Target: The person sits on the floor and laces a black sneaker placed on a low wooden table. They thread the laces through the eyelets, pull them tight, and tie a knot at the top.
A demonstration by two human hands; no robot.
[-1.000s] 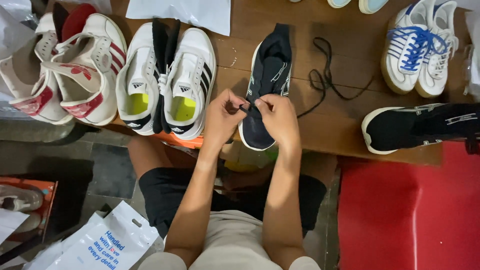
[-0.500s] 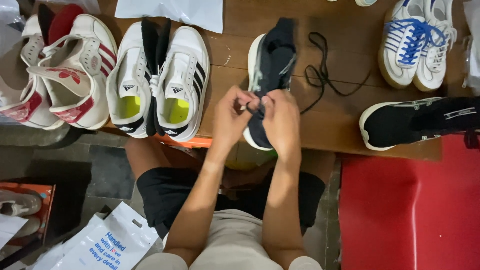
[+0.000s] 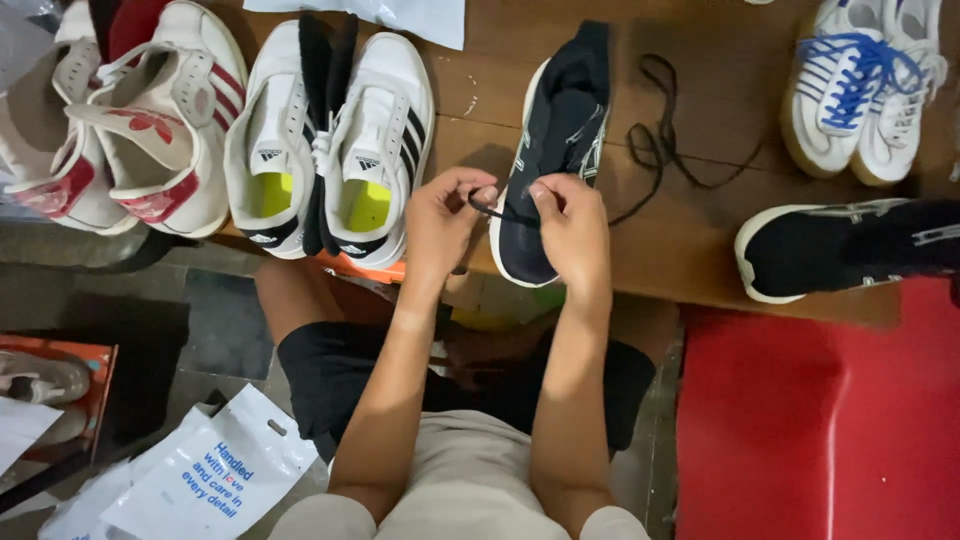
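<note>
Both sets of fingertips were pinched narrow on the same black shoelace (image 3: 490, 208), which ran taut and short between them. The left hand (image 3: 445, 220) had thumb and forefinger closed on one end, the other fingers curled under. The right hand (image 3: 572, 225) did the same on its side, pinching the lace just above the dark navy sneaker (image 3: 555, 150).

That sneaker sat on the wooden table (image 3: 700, 240), toe toward the person, heel pointing away, with its toe partly covered by the right hand. The rest of the lace trailed off to the right of the shoe in a loose tangle on the wood, so it looked only partly threaded, though I couldn't tell which eyelets it went through.

Just left of the left hand was a pair of white sneakers with black stripes (image 3: 330, 140) and yellow-green insoles, set side by side. Further left, a white and red pair (image 3: 130, 120) was piled up at the table's corner. On the far right, a black sneaker with a white sole (image 3: 850, 250) lay on its side near the table edge, and above it a white pair with blue laces (image 3: 860, 90).

Down on the floor: a white plastic bag with blue print (image 3: 215, 475) by the person's left knee, and something red (image 3: 820, 410) on the right.
</note>
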